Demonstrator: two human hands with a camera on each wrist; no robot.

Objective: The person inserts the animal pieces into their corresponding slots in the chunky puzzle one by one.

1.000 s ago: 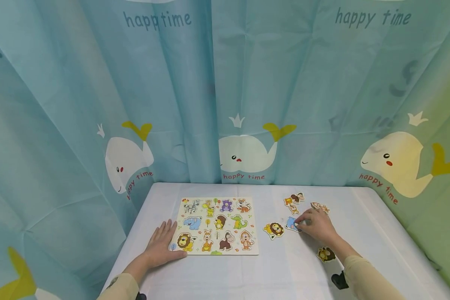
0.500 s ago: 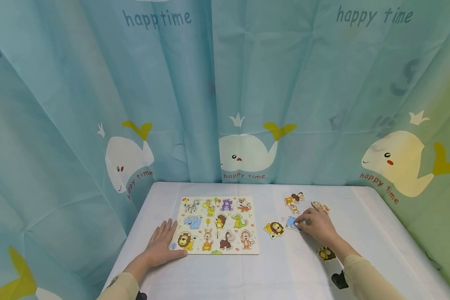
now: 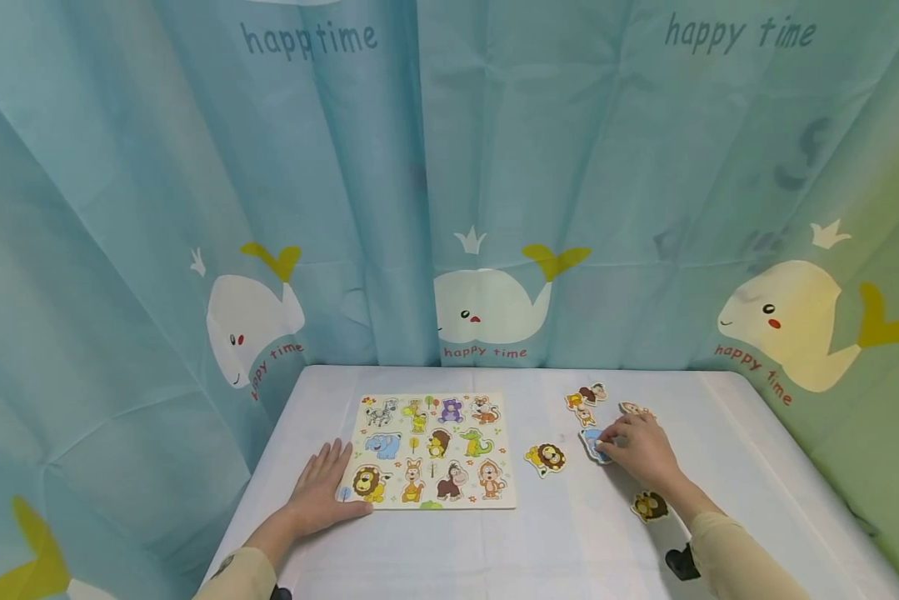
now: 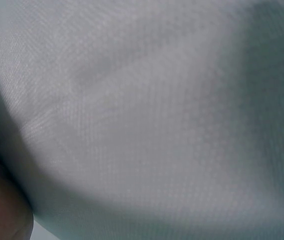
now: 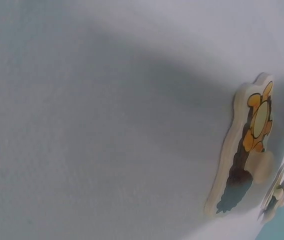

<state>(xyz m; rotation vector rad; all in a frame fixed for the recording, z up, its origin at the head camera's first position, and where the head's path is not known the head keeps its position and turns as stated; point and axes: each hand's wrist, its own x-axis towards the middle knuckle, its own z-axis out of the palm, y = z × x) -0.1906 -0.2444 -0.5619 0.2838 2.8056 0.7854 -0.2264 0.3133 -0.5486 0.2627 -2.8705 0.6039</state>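
My left hand (image 3: 320, 490) rests flat at the left edge of a wooden animal puzzle board (image 3: 434, 510), fingers spread and thumb along the front corner. In the left wrist view, only a blurred fingertip (image 4: 4, 200) shows beside pale cloth. Right of the board, my right hand (image 3: 640, 450) pinches a blue elephant puzzle piece (image 3: 591, 444) between thumb and fingers; it is tilted, and its right part is hidden by the hand. A lion piece (image 3: 546, 457) lies between hand and board. A brown hedgehog piece (image 5: 256, 125) lies near my right wrist, close in the right wrist view.
Behind the right hand lie several loose animal pieces (image 3: 586, 402), some touching or overlapping. Another light brown piece (image 3: 635, 409) is partly hidden by the fingers. The table (image 3: 569, 550) has a pale cloth, and a blue whale-print curtain (image 3: 486, 183) hangs behind it.
The elephant piece has shifted slightly right and tipped up from the table in my right hand. My left hand stays in place on the board.
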